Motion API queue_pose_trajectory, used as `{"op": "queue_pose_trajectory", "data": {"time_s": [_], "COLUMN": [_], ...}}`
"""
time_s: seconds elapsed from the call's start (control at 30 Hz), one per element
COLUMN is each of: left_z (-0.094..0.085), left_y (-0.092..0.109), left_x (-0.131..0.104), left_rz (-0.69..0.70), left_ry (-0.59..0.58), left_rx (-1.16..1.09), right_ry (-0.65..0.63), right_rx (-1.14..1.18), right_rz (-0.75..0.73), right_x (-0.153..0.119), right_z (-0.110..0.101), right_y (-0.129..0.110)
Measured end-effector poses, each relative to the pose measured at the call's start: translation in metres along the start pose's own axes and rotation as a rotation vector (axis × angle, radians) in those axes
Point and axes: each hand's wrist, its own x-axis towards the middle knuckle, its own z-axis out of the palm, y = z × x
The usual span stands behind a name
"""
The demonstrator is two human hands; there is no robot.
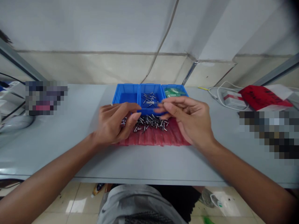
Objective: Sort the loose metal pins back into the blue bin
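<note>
My right hand (193, 116) is raised over the front of the blue bins, its thumb and index finger pinched on a thin, blurred metal pin (154, 103) that points left. Across from it, my left hand (114, 121) has thumb and index finger a little apart, with nothing visible between them. Below both hands, a pile of small black-and-silver metal pins (153, 122) lies on a red plastic sheet (151, 138). More such pins lie in the middle blue bin (150, 112). The left blue bin (126, 97) shows a bare floor; my left fingers overlap its front edge.
A green packet (175, 92) sits in the right blue bin (185, 90). On the grey table (149, 165), a white cable (218, 101), a small white box (234, 99) and a red packet (263, 97) lie at right. A computer mouse (18, 123) is at left.
</note>
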Motion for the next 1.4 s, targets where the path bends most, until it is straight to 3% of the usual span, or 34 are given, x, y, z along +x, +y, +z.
{"op": "queue_pose_trajectory", "data": {"time_s": [0.1,0.2,0.3,0.4,0.5,1.03,1.27,1.4], "left_z": [0.0,0.0,0.001,0.001,0.002,0.006,0.003,0.001], "left_y": [0.0,-0.002,-0.003,-0.003,-0.003,-0.004,-0.004,-0.006], "left_x": [-0.001,-0.001,-0.001,0.0,0.0,-0.002,0.002,0.001], "left_rz": [-0.02,0.024,0.053,0.062,0.076,0.13,0.147,0.158], "left_ry": [-0.014,-0.016,-0.004,-0.017,-0.055,-0.016,-0.004,-0.016], "left_rx": [0.035,0.073,0.09,0.094,0.079,0.082,0.121,0.125], "right_ry": [-0.055,-0.129,-0.266,-0.58,-0.7,-0.707,-0.563,-0.513], "right_rx": [0.03,-0.128,-0.569,-1.13,-1.395,-1.327,-1.238,-1.166], "right_rz": [-0.021,-0.1,-0.376,-0.645,-0.726,-0.689,-0.77,-0.766], "right_x": [0.005,0.004,0.0,-0.001,-0.001,0.003,0.004,0.005], "right_z": [-0.003,-0.004,-0.007,-0.013,-0.016,-0.012,-0.014,-0.015], "right_y": [0.001,0.0,0.003,0.011,0.017,0.023,0.035,0.029]}}
